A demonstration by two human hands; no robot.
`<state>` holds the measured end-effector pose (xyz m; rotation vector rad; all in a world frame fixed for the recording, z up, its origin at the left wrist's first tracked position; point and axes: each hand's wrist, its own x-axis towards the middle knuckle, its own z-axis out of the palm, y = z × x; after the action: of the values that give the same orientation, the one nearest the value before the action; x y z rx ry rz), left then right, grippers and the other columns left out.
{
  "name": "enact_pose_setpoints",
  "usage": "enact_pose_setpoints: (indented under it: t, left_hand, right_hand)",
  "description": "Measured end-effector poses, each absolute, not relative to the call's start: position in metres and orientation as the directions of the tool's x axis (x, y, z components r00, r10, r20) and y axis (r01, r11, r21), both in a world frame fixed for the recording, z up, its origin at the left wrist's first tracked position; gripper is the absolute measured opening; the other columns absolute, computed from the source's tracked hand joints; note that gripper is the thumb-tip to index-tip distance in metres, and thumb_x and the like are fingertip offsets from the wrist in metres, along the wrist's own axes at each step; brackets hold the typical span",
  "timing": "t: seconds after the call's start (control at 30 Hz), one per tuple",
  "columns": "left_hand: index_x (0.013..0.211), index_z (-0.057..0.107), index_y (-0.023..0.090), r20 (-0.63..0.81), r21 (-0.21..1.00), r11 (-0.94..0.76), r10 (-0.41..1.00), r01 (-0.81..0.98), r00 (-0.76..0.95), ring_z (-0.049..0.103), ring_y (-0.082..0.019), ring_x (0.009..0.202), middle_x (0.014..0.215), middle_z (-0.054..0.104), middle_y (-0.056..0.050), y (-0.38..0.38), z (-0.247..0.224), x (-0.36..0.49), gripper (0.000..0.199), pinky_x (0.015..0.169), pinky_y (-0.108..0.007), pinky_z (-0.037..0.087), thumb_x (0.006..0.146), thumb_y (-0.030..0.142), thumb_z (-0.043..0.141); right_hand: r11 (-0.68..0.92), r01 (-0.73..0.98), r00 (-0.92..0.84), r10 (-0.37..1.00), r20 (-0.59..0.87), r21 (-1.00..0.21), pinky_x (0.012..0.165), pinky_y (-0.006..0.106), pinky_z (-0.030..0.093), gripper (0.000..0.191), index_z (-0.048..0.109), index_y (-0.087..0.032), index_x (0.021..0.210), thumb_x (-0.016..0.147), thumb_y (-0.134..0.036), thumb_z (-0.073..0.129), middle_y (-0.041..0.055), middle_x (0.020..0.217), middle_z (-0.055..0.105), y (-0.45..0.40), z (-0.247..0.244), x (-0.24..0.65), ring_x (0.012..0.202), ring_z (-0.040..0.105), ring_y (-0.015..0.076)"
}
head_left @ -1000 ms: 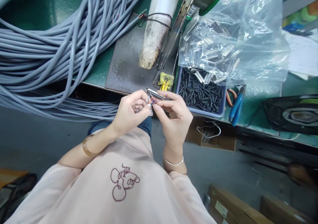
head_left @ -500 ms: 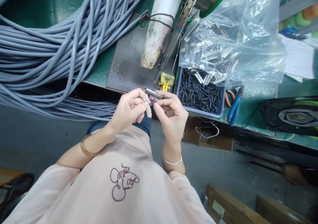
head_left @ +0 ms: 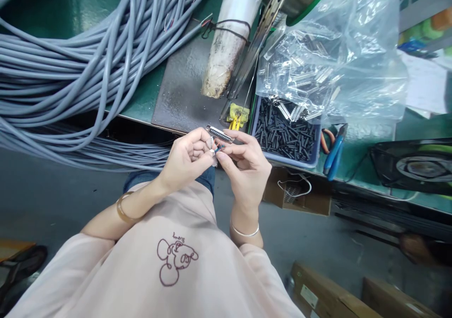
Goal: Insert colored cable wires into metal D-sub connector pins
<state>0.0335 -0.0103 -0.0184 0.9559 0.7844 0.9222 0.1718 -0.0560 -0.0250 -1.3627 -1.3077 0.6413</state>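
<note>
Both hands meet in front of the bench's front edge. My left hand (head_left: 189, 155) is closed, its thumb and fingers pinching the thin coloured wires (head_left: 218, 147) near a whitish piece. From the other side, my right hand (head_left: 243, 160) is closed too, its thumb and index finger at the same wires. A metal-framed multi-pin connector (head_left: 219, 133) lies just above the wires, one end by my right fingertips. Fingers hide where the wires meet the connector.
Grey cables (head_left: 88, 73) fill the left. A blue bin (head_left: 286, 160) of small black pieces stands right of my hands, under a clear bag (head_left: 367, 59) of connectors. Blue-handled pliers (head_left: 334, 155) lie beside it. A yellow sponge (head_left: 237, 113) sits ahead.
My right thumb and index finger have closed in on the wires, which bunch more tightly. Both hands and the connector have shifted slightly right.
</note>
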Motion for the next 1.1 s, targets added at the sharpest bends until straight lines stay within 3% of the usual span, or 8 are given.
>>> enact_pose_setpoints:
  t: [0.13, 0.27, 0.5, 0.6, 0.7, 0.8, 0.93, 1.1]
  left_hand:
    - [0.073, 0.056, 0.018, -0.217, 0.896, 0.363, 0.86, -0.256, 0.461, 0.041, -0.003, 0.041, 0.053, 0.056, 0.006, -0.007, -0.02, 0.03, 0.012, 0.04, -0.016, 0.033, 0.066, 0.017, 0.065]
    - [0.071, 0.059, 0.016, -0.248, 0.875, 0.421, 0.813, -0.238, 0.527, 0.037, -0.003, 0.041, 0.051, 0.05, 0.007, -0.002, -0.018, 0.028, 0.011, 0.039, -0.017, 0.027, 0.066, 0.021, 0.068]
    - [0.067, 0.053, 0.018, -0.23, 0.873, 0.39, 0.859, -0.294, 0.457, 0.032, -0.001, 0.042, 0.053, 0.045, 0.009, -0.001, -0.016, 0.028, 0.023, 0.039, -0.016, 0.023, 0.068, 0.019, 0.075]
    - [0.067, 0.053, 0.017, -0.297, 0.832, 0.463, 0.837, -0.306, 0.459, 0.029, -0.001, 0.041, 0.052, 0.044, 0.009, 0.0, -0.017, 0.024, 0.026, 0.039, -0.016, 0.018, 0.065, 0.022, 0.078]
    - [0.065, 0.051, 0.017, -0.359, 0.778, 0.55, 0.787, -0.304, 0.502, 0.027, 0.0, 0.041, 0.051, 0.041, 0.01, 0.001, -0.018, 0.021, 0.028, 0.04, -0.015, 0.016, 0.062, 0.021, 0.079]
    - [0.064, 0.052, 0.017, -0.368, 0.749, 0.585, 0.758, -0.312, 0.538, 0.026, 0.0, 0.041, 0.049, 0.038, 0.011, 0.002, -0.02, 0.02, 0.029, 0.039, -0.015, 0.016, 0.061, 0.019, 0.08]
    - [0.067, 0.056, 0.017, -0.345, 0.786, 0.543, 0.781, -0.294, 0.521, 0.03, -0.001, 0.041, 0.049, 0.042, 0.01, -0.002, -0.022, 0.023, 0.025, 0.039, -0.015, 0.022, 0.065, 0.022, 0.08]
    - [0.069, 0.067, 0.014, -0.207, 0.93, 0.284, 0.929, -0.233, 0.307, 0.055, -0.006, 0.057, 0.068, 0.067, 0.0, -0.012, -0.021, 0.03, 0.014, 0.055, -0.018, 0.046, 0.065, 0.019, 0.078]
  right_hand:
    - [0.207, 0.36, 0.221, 0.928, 0.299, -0.91, 0.094, 0.041, 0.068, 0.006, 0.071, -0.023, 0.082, 0.087, -0.02, 0.073, 0.0043, 0.114, 0.073, -0.058, -0.024, 0.172, 0.106, 0.076, 0.0203]
    - [0.245, 0.365, 0.231, 0.911, 0.343, -0.898, 0.095, 0.041, 0.067, 0.006, 0.071, -0.023, 0.084, 0.087, -0.019, 0.073, 0.0045, 0.118, 0.071, -0.059, -0.026, 0.17, 0.106, 0.076, 0.0197]
    - [0.281, 0.363, 0.322, 0.857, 0.403, -0.888, 0.096, 0.046, 0.068, 0.003, 0.072, -0.024, 0.088, 0.091, -0.023, 0.072, 0.0033, 0.114, 0.071, -0.056, -0.033, 0.17, 0.102, 0.076, 0.0201]
    - [0.328, 0.49, 0.367, 0.763, 0.532, -0.808, 0.091, 0.046, 0.069, 0.005, 0.074, -0.026, 0.091, 0.091, -0.022, 0.072, 0.0035, 0.111, 0.072, -0.056, -0.033, 0.175, 0.102, 0.076, 0.0213]
    - [0.375, 0.646, 0.215, 0.746, 0.63, -0.665, 0.087, 0.043, 0.07, 0.015, 0.077, -0.03, 0.098, 0.089, -0.019, 0.074, 0.0033, 0.114, 0.073, -0.058, -0.032, 0.18, 0.1, 0.077, 0.0214]
    - [0.438, 0.696, 0.053, 0.759, 0.649, -0.569, 0.087, 0.037, 0.069, 0.026, 0.077, -0.032, 0.107, 0.089, -0.015, 0.073, 0.0023, 0.119, 0.073, -0.061, -0.032, 0.18, 0.102, 0.077, 0.0197]
    - [0.415, 0.73, 0.038, 0.769, 0.638, -0.543, 0.088, 0.035, 0.067, 0.022, 0.074, -0.029, 0.107, 0.092, -0.014, 0.069, 0.0028, 0.118, 0.076, -0.062, -0.035, 0.178, 0.103, 0.076, 0.0193]
    - [0.321, 0.645, 0.155, 0.834, 0.53, -0.694, 0.088, 0.038, 0.066, 0.007, 0.07, -0.025, 0.094, 0.094, -0.019, 0.066, 0.0047, 0.117, 0.075, -0.063, -0.036, 0.175, 0.107, 0.074, 0.021]
